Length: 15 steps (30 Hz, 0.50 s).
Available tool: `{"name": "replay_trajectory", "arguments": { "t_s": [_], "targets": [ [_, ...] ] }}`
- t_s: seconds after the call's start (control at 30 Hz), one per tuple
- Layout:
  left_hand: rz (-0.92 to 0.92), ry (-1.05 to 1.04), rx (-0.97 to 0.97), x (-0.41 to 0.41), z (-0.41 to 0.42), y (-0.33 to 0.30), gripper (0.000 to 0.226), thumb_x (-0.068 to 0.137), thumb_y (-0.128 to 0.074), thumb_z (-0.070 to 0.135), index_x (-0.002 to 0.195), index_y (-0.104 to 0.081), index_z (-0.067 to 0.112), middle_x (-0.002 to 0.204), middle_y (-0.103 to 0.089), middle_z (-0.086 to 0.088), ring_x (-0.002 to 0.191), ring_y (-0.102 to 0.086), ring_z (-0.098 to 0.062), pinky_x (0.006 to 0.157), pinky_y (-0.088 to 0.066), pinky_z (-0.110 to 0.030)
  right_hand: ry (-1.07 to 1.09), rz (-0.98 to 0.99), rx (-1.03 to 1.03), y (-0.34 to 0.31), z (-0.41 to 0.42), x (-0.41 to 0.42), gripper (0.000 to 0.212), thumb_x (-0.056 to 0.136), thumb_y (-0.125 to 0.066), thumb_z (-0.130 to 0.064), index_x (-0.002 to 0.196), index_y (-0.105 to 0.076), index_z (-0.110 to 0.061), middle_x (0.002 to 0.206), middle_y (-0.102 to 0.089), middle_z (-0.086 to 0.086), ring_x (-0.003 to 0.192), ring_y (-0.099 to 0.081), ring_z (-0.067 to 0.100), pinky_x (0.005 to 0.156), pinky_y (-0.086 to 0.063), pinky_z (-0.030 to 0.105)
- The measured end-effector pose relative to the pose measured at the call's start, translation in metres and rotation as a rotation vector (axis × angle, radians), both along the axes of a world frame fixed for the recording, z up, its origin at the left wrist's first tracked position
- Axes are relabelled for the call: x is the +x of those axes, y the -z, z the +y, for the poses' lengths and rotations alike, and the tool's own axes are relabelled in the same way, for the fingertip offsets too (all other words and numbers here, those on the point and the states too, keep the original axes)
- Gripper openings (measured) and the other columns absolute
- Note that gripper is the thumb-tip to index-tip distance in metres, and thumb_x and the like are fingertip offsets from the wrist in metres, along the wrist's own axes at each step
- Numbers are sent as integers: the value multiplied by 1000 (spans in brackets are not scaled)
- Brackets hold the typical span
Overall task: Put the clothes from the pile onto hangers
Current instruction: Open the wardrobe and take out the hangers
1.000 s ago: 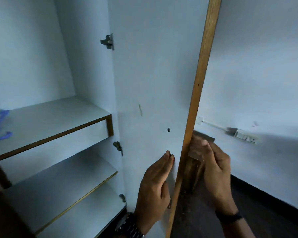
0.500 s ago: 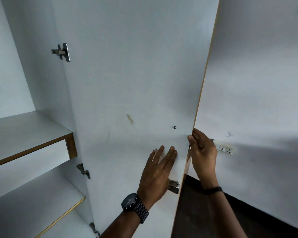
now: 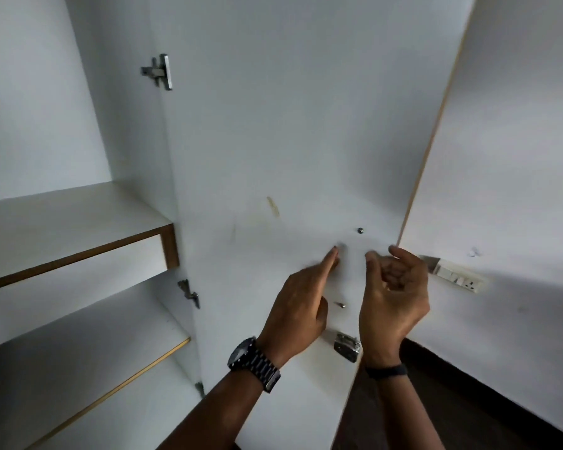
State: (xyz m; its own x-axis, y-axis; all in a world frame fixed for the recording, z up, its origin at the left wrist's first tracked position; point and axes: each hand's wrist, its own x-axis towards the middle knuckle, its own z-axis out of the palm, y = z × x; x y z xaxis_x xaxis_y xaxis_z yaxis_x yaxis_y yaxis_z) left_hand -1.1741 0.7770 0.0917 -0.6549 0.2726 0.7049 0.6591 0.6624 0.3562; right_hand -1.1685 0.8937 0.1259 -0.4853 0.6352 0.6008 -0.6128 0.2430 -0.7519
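White door (image 3: 290, 141) is standing open, both hands hovering empty: left (image 3: 301, 306) pointing, right (image 3: 392, 300) loosely curled, probably reaching for shelves (image 3: 62, 222).

A white wardrobe door (image 3: 290, 141) stands open at twelve o'clock, its wood-trimmed edge running up toward one o'clock. Two metal hinges (image 3: 158, 71) sit along its inner side. White shelves (image 3: 62, 222) with brown edging fill nine o'clock. At three o'clock, a pale wall (image 3: 517, 157) carries a socket strip (image 3: 459, 278) above dark floor (image 3: 468, 410). Light is dim, greyish.
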Motion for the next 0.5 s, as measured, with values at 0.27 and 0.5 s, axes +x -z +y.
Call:
{"name": "replay_trajectory", "arguments": {
  "t_s": [0.27, 0.5],
  "targets": [
    [-33, -346, 364, 27, -104, -14, 79, 88, -43, -6, 148, -13, 35, 134, -54, 6, 121, -50, -1, 99, -36, -12, -534, -67, 18, 12, -125, 3, 23, 86, -64, 4, 90, -62, -18, 87, -66, 2, 82, -66, 16, 78, -52, 27],
    [-36, -680, 529, 76, -243, -13, 71, 91, -43, -7, 148, -22, 29, 123, -56, 11, 111, -55, -1, 96, -45, -18, -916, -196, 12, 23, -291, 22, 19, 84, -63, 5, 87, -65, -14, 84, -69, 1, 81, -67, 20, 77, -54, 29]
  ]
}}
